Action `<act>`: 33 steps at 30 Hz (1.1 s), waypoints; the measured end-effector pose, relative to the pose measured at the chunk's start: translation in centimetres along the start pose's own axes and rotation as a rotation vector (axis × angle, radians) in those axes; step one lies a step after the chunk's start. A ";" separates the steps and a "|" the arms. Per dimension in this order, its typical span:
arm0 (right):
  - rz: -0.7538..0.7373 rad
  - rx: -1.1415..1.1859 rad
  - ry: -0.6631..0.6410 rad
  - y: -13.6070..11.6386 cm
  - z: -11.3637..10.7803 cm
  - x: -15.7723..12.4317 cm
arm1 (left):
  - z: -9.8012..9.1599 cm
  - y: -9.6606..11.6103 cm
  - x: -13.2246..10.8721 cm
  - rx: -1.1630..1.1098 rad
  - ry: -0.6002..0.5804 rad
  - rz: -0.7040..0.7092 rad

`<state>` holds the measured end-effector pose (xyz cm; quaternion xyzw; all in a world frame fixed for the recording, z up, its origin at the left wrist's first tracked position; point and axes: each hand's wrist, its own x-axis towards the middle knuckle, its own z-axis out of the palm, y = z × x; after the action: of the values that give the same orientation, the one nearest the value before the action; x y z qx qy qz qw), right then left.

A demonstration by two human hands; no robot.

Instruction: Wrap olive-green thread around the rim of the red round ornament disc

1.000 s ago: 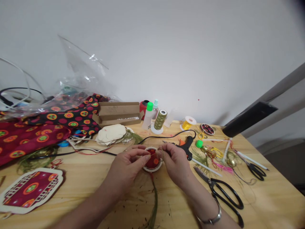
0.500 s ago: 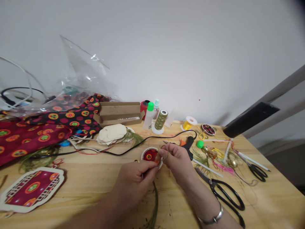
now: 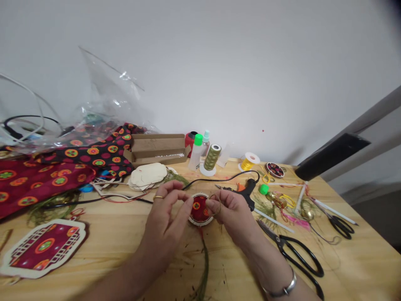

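A round pendant (image 3: 199, 212) with maroon patterned fabric in a pale rim lies between my hands at the middle of the table. From its lower edge hangs an olive-green thread tassel (image 3: 205, 261). My right hand (image 3: 230, 211) is closed in a pinch at the pendant's right edge, with a thin brownish cord (image 3: 218, 207) looped at the fingertips. Whether it also grips the rim cannot be made out. My left hand (image 3: 167, 219) is at the pendant's left edge, thumb and fingers apart, the thumb tip at or touching the rim.
Black-handled scissors (image 3: 297, 255) lie beside my right forearm, a hot glue gun (image 3: 247, 193) just beyond that hand. A green thread spool (image 3: 212, 159) and bottles (image 3: 196, 152) stand behind. A larger fabric-faced plaque (image 3: 45, 246) lies at left, near patterned cloth (image 3: 40, 179).
My left hand has let go of its pinch below the pendant, moved up and left, and spread its fingers. More of the pendant and tassel shows. My right hand stays nearly still.
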<state>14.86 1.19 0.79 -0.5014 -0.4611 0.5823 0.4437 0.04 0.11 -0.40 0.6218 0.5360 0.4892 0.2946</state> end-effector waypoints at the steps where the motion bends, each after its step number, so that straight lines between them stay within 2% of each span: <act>1: -0.002 -0.014 -0.016 0.0 0.1 -0.1 | 0.0 0.0 0.1 -0.060 -0.002 -0.035; 3: -0.014 -0.031 -0.045 0.0 0.2 -0.2 | 0.2 0.0 0.2 -0.203 -0.078 -0.136; 6: -0.034 -0.085 -0.040 0.2 0.3 -0.3 | 0.6 -0.2 0.1 -0.397 -0.252 -0.322; 11: -0.042 -0.160 -0.025 0.3 0.3 -0.4 | 0.9 -0.3 -0.1 -0.597 -0.419 -0.439; 14: -0.046 -0.152 -0.017 0.3 0.2 -0.2 | 0.7 0.1 0.1 -0.595 -0.423 -0.477; 18: -0.039 -0.142 -0.018 0.7 -0.1 0.0 | 0.3 0.6 0.5 -0.501 -0.413 -0.427; 21: -0.052 -0.148 -0.008 1.0 -0.2 0.0 | 0.2 0.5 0.6 -0.470 -0.418 -0.449; 28: -0.017 -0.074 -0.024 0.4 0.0 0.0 | 0.5 -0.4 0.2 -0.724 -0.443 -0.675; 33: 0.026 0.015 -0.045 -0.1 0.1 -0.2 | 0.5 -0.6 0.2 -0.763 -0.463 -0.728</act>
<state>14.75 1.01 0.90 -0.4906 -0.4601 0.6026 0.4295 0.30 0.56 -1.01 0.3378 0.4224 0.3664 0.7571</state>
